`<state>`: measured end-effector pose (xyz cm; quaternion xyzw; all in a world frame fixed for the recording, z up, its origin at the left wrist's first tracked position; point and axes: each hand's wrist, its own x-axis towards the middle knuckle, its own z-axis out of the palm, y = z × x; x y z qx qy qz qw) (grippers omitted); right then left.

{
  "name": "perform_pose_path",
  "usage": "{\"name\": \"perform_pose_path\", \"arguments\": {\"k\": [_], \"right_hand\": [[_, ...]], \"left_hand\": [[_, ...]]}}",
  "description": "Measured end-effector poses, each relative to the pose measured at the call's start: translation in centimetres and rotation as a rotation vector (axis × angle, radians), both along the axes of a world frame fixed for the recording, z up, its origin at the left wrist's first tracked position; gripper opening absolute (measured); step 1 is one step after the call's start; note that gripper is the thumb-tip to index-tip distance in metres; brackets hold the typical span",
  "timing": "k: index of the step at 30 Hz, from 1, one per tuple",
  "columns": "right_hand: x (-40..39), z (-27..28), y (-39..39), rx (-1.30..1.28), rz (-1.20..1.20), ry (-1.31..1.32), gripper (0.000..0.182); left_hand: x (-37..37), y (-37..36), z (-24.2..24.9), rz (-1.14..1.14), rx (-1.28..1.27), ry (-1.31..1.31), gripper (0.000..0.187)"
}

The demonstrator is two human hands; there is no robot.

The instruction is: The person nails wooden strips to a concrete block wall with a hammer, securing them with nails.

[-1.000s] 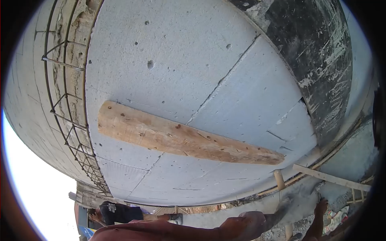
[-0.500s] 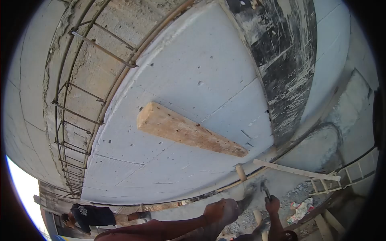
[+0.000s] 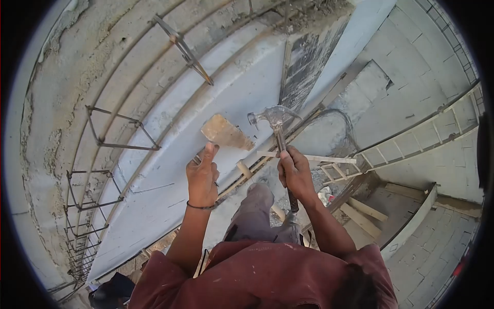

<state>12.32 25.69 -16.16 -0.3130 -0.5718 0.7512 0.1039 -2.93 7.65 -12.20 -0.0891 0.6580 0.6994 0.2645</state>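
My right hand (image 3: 294,172) grips the handle of a claw hammer (image 3: 275,119). Its steel head is raised just right of the end of a wooden board (image 3: 225,133) fixed to the grey concrete wall (image 3: 170,170). My left hand (image 3: 202,177) is closed with the thumb up, just below the board's end. A thin dark metal piece like a nail (image 3: 197,160) pokes out of that fist. My legs and red shirt fill the bottom of the view.
A cage of rebar (image 3: 103,139) runs up the wall at left. A thin wooden strip (image 3: 314,158) crosses behind the hammer. A ladder (image 3: 411,144) and loose planks (image 3: 360,216) lie at right below. A person in dark clothes (image 3: 110,293) is at bottom left.
The view has swung downward, so the board looks smaller. Both hands have risen from the bottom edge up to the board, the right bringing the hammer head beside it.
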Motion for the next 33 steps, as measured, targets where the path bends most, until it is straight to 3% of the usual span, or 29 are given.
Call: {"name": "perform_pose_path", "arguments": {"k": [1,2,4,6,8,9,11,15,17,22,24,26,28,29,30,32,33], "right_hand": [[-0.9,0.7,0.0,0.042,-0.009,0.016,0.028],[-1.6,1.3,-0.1,0.049,-0.007,0.017,0.028],[-2.0,1.8,-0.6,0.062,0.054,-0.035,0.027],[-2.3,2.6,-0.9,0.224,0.062,-0.016,0.027],[-2.0,4.7,-0.9,-0.012,0.049,-0.132,0.027],[-2.1,5.0,-0.7,-0.011,0.054,-0.134,0.027],[-2.2,3.8,-0.7,0.188,0.066,-0.161,0.028],[-2.1,4.8,2.7,0.027,0.188,-0.250,0.028],[-1.0,3.4,3.2,0.219,0.098,-0.139,0.028],[2.1,4.4,7.5,0.267,0.078,-0.233,0.029],[4.2,4.0,8.8,0.603,0.132,-0.189,0.024],[5.6,2.2,9.1,0.491,0.107,-0.156,0.025],[6.8,-0.4,8.2,0.214,0.224,0.010,0.017],[5.0,3.8,7.2,0.141,0.198,0.017,0.017],[5.2,3.4,6.3,0.136,0.193,0.010,0.017],[5.6,2.0,5.0,-0.016,0.240,0.171,0.013],[5.9,1.6,4.9,-0.086,0.284,0.172,0.019]], "left_hand": [[-0.4,0.1,0.8,-0.090,0.010,-0.021,0.067],[-0.7,0.2,1.1,-0.089,0.017,-0.020,0.067],[-0.3,0.2,0.6,-0.031,0.059,-0.226,0.049],[-0.1,0.6,0.9,-0.015,0.122,-0.263,0.052],[0.0,0.8,1.6,0.002,0.205,-0.227,0.056],[-0.2,1.5,2.7,0.007,0.207,-0.229,0.056],[-0.7,2.6,3.7,0.043,0.095,-0.261,0.060],[-0.5,3.3,3.7,0.071,0.041,-0.231,0.067],[0.0,2.9,3.8,0.030,0.039,-0.189,0.069],[3.6,-0.8,1.9,0.022,0.006,-0.261,0.061],[4.4,-2.3,1.1,-0.224,0.028,-0.545,0.056],[5.3,-0.9,1.8,-0.323,0.040,-0.490,0.046],[6.4,0.7,2.5,-0.418,0.044,-0.453,0.037],[6.3,1.8,2.3,-0.690,-0.043,-0.358,0.037],[6.3,3.1,2.1,-0.962,-0.124,-0.247,0.036],[7.3,5.1,1.8,-1.031,-0.170,-0.159,0.039],[7.5,5.5,1.1,-1.131,-0.141,0.018,0.040]]}}
